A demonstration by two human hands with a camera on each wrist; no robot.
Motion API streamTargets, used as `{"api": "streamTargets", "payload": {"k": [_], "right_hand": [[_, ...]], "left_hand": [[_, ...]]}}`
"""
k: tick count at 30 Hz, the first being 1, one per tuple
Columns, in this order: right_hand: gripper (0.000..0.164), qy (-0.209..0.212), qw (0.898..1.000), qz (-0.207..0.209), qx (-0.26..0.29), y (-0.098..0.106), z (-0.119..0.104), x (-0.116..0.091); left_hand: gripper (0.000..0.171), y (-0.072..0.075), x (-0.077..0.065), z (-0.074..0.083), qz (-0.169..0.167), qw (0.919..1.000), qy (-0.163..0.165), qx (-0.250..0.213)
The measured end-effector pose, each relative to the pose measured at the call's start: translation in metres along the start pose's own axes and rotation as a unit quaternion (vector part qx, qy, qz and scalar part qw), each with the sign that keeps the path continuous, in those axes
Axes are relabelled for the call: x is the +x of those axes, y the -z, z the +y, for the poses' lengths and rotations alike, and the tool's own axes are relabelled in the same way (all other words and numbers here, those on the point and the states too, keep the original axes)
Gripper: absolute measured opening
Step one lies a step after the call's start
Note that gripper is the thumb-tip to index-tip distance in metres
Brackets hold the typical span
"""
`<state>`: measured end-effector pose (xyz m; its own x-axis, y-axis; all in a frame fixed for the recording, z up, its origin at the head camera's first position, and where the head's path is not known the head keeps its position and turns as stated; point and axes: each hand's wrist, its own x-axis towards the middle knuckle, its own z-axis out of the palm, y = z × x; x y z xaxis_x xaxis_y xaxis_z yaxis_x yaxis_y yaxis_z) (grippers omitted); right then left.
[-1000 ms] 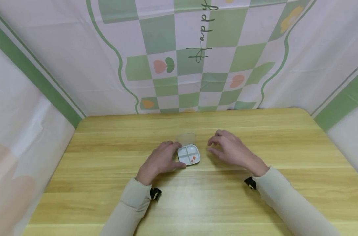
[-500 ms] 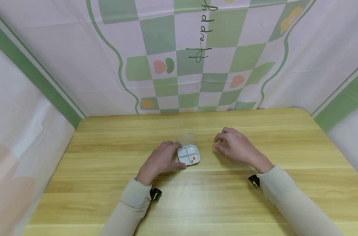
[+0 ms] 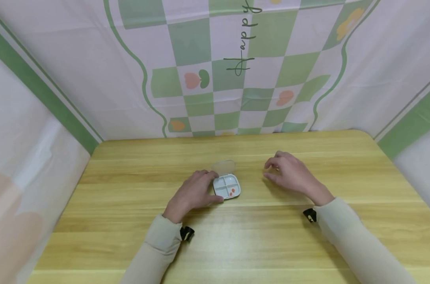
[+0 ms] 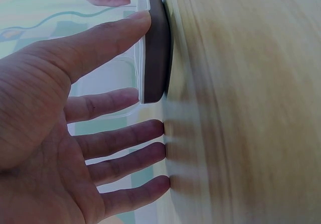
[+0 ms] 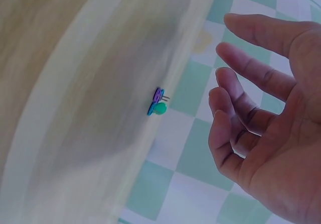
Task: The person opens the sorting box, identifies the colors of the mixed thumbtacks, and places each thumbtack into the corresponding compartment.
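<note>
Head view: white pill box [image 3: 221,192] on wooden table [image 3: 215,240], clear lid [image 3: 224,167] swung back behind it. Two orange bits [image 3: 233,190] in the near-right of four compartments. Left hand [image 3: 192,191] holds the box at its left end between thumb and index finger. Right hand [image 3: 289,173] well to the right, fingers loosely bent, holding nothing.

Left wrist: thumb and index tips touch the box's pale rim above its dark side; other three fingers reach down to the table.

Right wrist: relaxed, parted fingers; apart from them, a purple-blue piece [image 5: 158,95] beside a green ball [image 5: 160,108], possibly one trinket, too small to tell.
</note>
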<state>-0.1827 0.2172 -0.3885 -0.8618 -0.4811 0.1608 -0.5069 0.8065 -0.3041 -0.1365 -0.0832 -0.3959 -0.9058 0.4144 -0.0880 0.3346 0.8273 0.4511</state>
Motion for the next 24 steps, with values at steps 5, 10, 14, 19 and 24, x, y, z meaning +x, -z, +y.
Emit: {"api": "streamTargets", "payload": {"k": [5, 10, 14, 19, 24], "right_hand": [[0.025, -0.01, 1.0, 0.0, -0.011, 0.002, 0.004, 0.0], [0.026, -0.026, 0.999, -0.011, -0.022, 0.005, 0.008, -0.001], [0.025, -0.038, 0.999, -0.018, -0.025, 0.006, 0.012, -0.002], [0.025, -0.057, 0.998, -0.029, -0.025, 0.007, 0.017, -0.003], [0.024, -0.069, 0.997, -0.039, -0.026, 0.008, 0.019, -0.004]], "left_hand": [[0.068, 0.0, 0.0, 0.0, -0.001, 1.0, 0.002, -0.001], [0.068, 0.0, 0.0, 0.0, -0.001, 1.0, 0.0, -0.003], [0.068, 0.0, 0.0, 0.0, 0.0, 1.0, -0.002, -0.002], [0.068, 0.0, 0.0, 0.0, 0.001, 1.0, -0.003, -0.002], [0.069, 0.0, 0.0, -0.001, 0.002, 1.0, -0.006, 0.0]]}}
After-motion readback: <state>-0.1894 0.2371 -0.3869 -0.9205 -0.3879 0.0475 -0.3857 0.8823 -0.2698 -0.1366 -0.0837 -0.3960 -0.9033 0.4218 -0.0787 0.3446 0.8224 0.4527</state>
